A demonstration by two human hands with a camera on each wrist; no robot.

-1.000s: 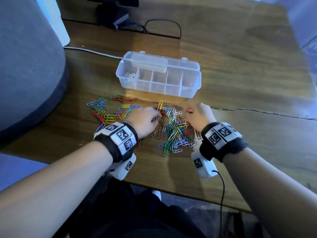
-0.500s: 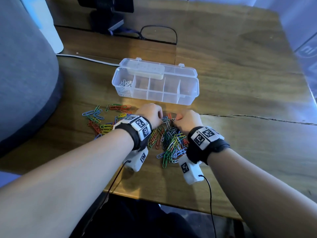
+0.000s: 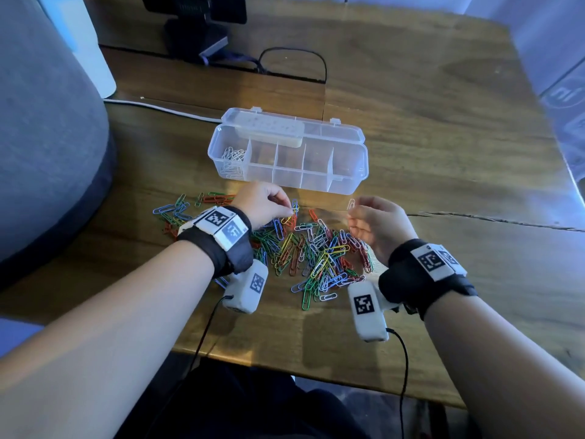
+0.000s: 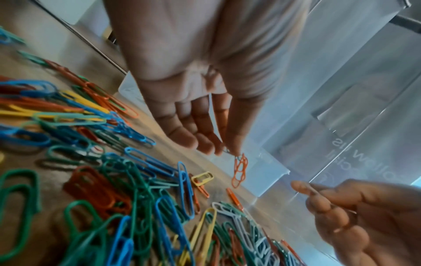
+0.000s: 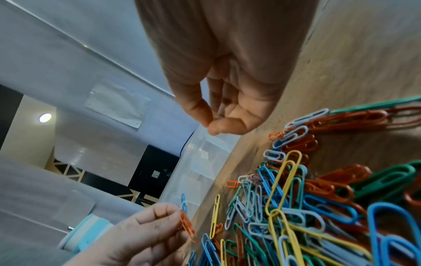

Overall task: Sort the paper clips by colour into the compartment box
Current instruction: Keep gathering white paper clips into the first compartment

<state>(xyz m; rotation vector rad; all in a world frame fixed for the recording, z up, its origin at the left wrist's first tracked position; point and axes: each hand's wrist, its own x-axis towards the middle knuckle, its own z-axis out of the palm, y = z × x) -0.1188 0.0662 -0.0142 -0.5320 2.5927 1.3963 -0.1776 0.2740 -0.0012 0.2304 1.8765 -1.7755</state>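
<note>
Sitting open on the wooden bench point(image 3: 443, 128), the clear compartment box point(image 3: 349, 185) has its lid folded back behind it. Its leftmost compartment holds a small heap of white clips point(image 3: 232, 160); the other compartments, going right, look bare through the clear walls.

Just before the box lies the mixed pile of paper clips point(image 3: 316, 251), blue, green, red, yellow and white, with a looser scatter point(image 3: 186, 210) at the left end.

The left hand point(image 3: 262, 202) is over the pile's far left part, thumb and fingertips pinched on clips. In the head view a blue clip point(image 3: 295, 205) stands up at the fingertips. The left wrist view shows instead an orange clip point(image 4: 239, 171) dangling from the pinch, above the bench and in front of the box wall. The right wrist view shows both, the orange one point(image 5: 188, 227) between the fingers with the blue one point(image 5: 183, 205) just behind it.

The right hand point(image 3: 378, 226) is raised over the pile's right part, near the box, fingers curled. The head view shows a white clip point(image 3: 350, 204) held upright at its thumb and forefinger. In the right wrist view thumb and forefinger tips point(image 5: 213, 124) meet, but the clip itself is not plain there; the left wrist view is too blurred to show it.
</note>
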